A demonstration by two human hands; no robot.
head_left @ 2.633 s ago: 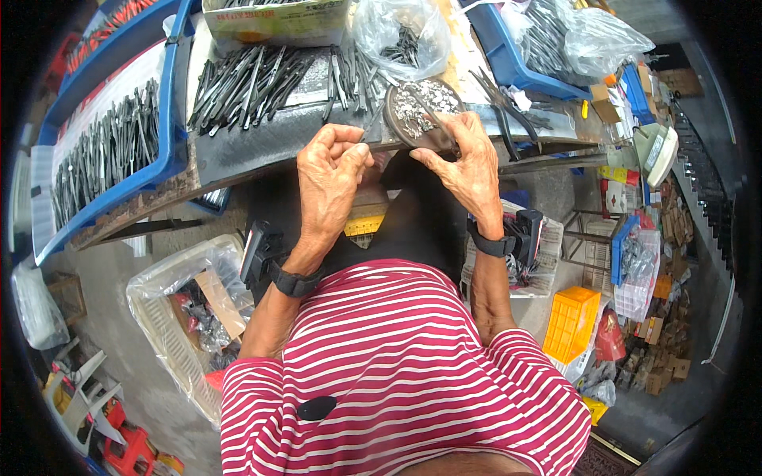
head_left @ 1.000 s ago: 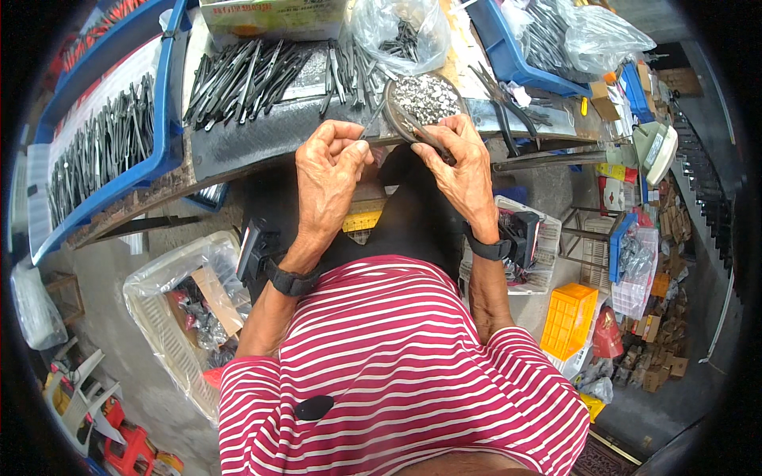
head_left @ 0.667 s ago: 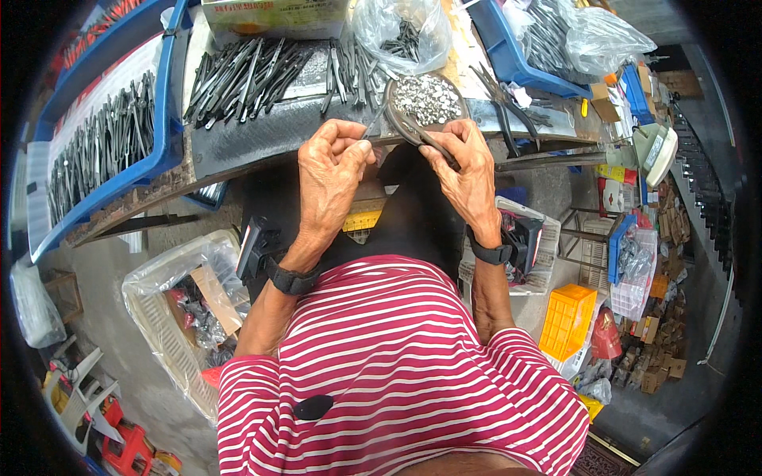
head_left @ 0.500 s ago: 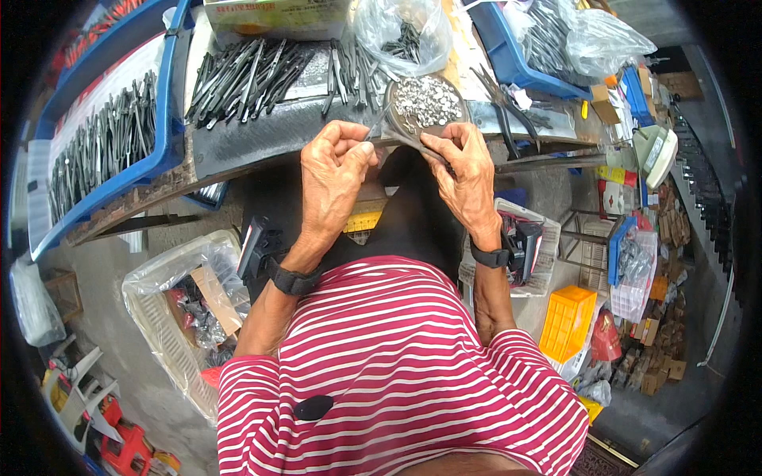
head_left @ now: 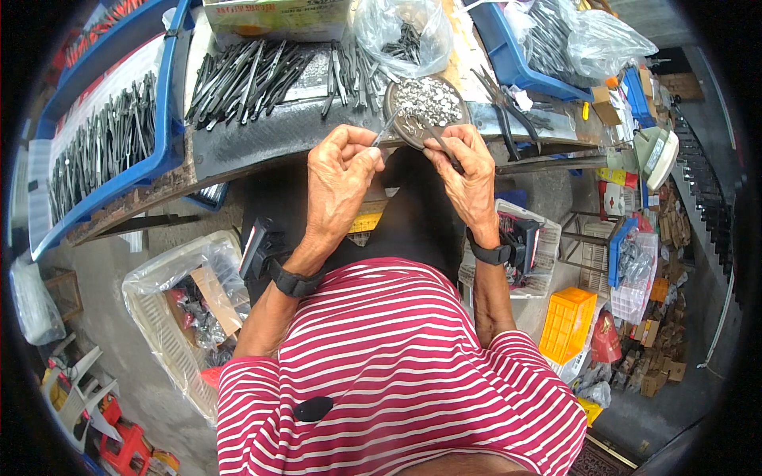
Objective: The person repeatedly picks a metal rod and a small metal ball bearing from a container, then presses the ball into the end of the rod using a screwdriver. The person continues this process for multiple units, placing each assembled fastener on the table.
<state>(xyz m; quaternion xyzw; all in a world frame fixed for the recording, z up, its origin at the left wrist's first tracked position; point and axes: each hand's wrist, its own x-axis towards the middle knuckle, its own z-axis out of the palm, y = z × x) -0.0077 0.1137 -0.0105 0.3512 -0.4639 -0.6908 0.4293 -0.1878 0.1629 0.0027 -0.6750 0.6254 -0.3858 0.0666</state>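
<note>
My left hand [head_left: 343, 178] pinches a thin, silvery pointed tool [head_left: 386, 128], its tip angled up toward the near rim of a round brown dish [head_left: 407, 136]. Small shiny metal pieces [head_left: 429, 100] fill much of that dish. Between the thumb and fingers of my right hand [head_left: 468, 176] is a slender dark metal strip [head_left: 444, 146], whose upper end reaches over the dish. Both hands hover at the near edge of the workbench, a short gap apart. The exact kinds of the tool and strip are too small to make out.
Dark metal strips [head_left: 246, 79] lie heaped on the bench, with a clear bag [head_left: 405, 36] beyond. Long-handled pliers [head_left: 506, 115] rest right of the dish. Blue trays [head_left: 163, 151] flank the bench. Crates, one white [head_left: 151, 305], stand on the floor either side of me.
The strip in my right hand has swung from pointing at my left hand to pointing up over the dish. My left hand has shifted slightly right, its tool now showing more.
</note>
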